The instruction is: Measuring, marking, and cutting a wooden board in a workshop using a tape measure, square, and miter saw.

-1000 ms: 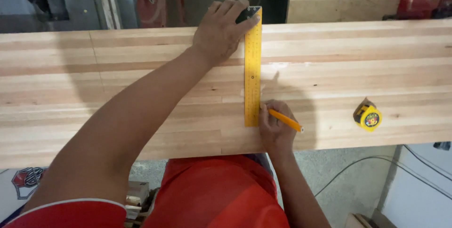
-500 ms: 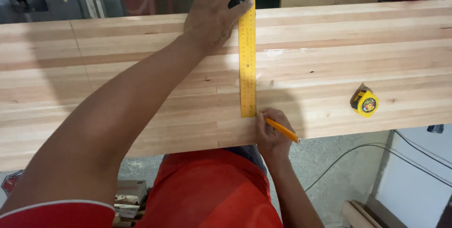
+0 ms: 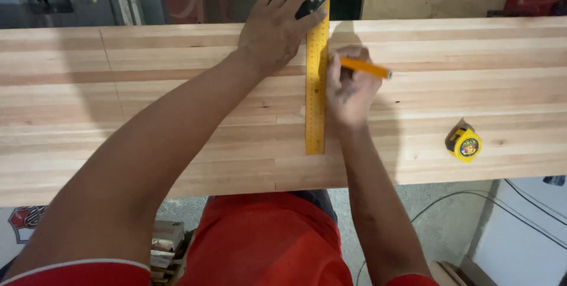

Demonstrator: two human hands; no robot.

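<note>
A wide panel of glued pale wood strips [image 3: 177, 109] lies across the view. A yellow try square [image 3: 316, 85] lies across it, blade pointing toward me, dark stock at the far edge. My left hand [image 3: 274, 29] presses flat on the square's far end and the panel. My right hand [image 3: 349, 88] grips an orange pencil [image 3: 365, 68] just right of the blade, near its far half, tip hidden against the blade's edge.
A yellow and black tape measure [image 3: 464, 143] rests on the panel at the right, near the front edge. Stacked wood offcuts [image 3: 167, 249] sit on the floor at the lower left. A cable [image 3: 472, 194] runs over the concrete floor at the lower right.
My right hand has moved the pencil along the blade from the near end of the panel up toward the far end. My left hand has stayed on the square.
</note>
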